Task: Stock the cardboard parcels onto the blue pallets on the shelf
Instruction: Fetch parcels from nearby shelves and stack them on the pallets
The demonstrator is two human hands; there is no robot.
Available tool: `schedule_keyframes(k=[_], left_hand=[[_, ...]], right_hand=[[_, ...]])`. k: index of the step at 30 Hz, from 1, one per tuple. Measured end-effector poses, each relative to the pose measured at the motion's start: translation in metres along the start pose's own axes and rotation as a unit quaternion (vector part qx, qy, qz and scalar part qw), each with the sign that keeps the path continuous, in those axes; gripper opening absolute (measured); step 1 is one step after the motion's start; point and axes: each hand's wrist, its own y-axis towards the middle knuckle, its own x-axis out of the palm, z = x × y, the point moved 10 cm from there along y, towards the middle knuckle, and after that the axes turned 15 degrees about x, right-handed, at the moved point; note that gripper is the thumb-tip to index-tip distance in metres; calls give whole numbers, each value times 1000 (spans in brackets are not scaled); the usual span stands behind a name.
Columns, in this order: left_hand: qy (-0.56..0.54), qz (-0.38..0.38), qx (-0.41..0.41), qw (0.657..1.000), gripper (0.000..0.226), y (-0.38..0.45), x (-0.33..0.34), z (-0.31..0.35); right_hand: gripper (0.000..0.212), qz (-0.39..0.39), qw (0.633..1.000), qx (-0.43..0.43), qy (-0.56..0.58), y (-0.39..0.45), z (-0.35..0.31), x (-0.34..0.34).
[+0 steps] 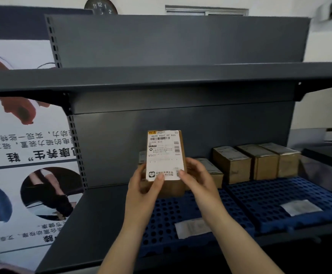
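Two bare hands, left hand (144, 180) and right hand (195, 177), grasp one labelled parcel (166, 161) by its lower end, upright above the left of two blue pallets (181, 218) (270, 196). Four more parcels (257, 162) stand along the shelf (109, 204) back. Two paper slips (192, 227) lie on the pallets.

A dark grey metal shelving unit (181, 119) fills the scene, its solid back panel rising behind the hands and an upper shelf board (161, 78) spanning the width above them. A perforated upright (75, 147) runs down to the left of the hands. Further left hangs a white poster (22, 147) with black characters and photos. High above, over the unit's top edge, a round wall clock (100, 6) and a window frame (206, 10) sit on a pale wall (325, 56).
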Motion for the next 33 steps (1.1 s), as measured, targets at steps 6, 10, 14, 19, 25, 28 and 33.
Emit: schedule_keyframes(k=[6, 10, 14, 19, 25, 28, 33], left_hand=[[9, -64, 12, 998, 57, 1, 70, 1], [11, -76, -4, 997, 68, 18, 118, -13], [11, -79, -14, 997, 56, 40, 165, -19], [13, -78, -26, 997, 34, 70, 222, -30], [7, -55, -81, 995, 40, 93, 264, -61], [12, -50, -107, 993, 40, 98, 276, -73], [32, -9, -144, 989, 41, 101, 280, -89]], right_hand=[[39, 32, 999, 4, 8, 4, -7, -65], [55, 40, 999, 3, 14, 23, -18, -110], [43, 43, 999, -1, 3, 52, -33, -153], [30, 45, 999, 4, -22, 99, -47, -200], [37, 46, 995, 27, -79, 146, -51, -239], [40, 46, 994, 46, -93, 164, -44, -250], [34, 25, 990, 75, -116, 184, -30, -256]])
